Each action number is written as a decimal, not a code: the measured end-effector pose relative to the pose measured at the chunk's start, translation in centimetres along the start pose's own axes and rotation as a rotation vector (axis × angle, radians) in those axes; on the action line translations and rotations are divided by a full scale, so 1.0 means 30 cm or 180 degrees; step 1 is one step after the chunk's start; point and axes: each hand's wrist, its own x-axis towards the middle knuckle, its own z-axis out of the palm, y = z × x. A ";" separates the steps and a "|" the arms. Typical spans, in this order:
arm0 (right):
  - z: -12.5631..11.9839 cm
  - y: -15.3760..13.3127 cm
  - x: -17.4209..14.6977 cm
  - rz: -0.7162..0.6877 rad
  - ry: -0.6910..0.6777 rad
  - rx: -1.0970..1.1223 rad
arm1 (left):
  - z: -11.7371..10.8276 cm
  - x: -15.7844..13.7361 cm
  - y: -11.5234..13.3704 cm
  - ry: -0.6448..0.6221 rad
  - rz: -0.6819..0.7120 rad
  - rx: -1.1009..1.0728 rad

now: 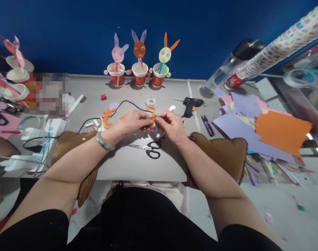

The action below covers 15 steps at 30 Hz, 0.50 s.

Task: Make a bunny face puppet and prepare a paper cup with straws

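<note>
Over the middle of the table, my left hand (134,122) and my right hand (172,126) meet with thumbs and fingertips pinched. Between them is a small orange paper piece (153,113), partly hidden by the fingers. Just below the hands lies a pair of black-handled scissors (151,150), blades pointing left. A small round pinkish-purple paper piece (153,131) shows under my fingertips, mostly covered. Left of my left hand are orange paper scraps (109,112). Behind the hands sits a roll of clear tape (150,101).
Three red paper cups (140,78) with paper rabbits stand along the blue wall. A black glue gun (191,105) and thread snips (207,125) lie to the right, near stacked coloured paper (281,129). A white power strip (47,143) is at left; brown cushions (219,157) flank the table edge.
</note>
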 end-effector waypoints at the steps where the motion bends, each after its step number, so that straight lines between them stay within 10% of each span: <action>1: 0.002 0.005 0.002 -0.0013 0.0042 0.0037 | -0.001 0.001 -0.003 0.0010 0.0017 0.0024; 15: -0.002 0.002 -0.004 0.0013 0.0101 -0.0027 | 0.015 -0.005 0.027 0.0104 -0.0285 -0.0097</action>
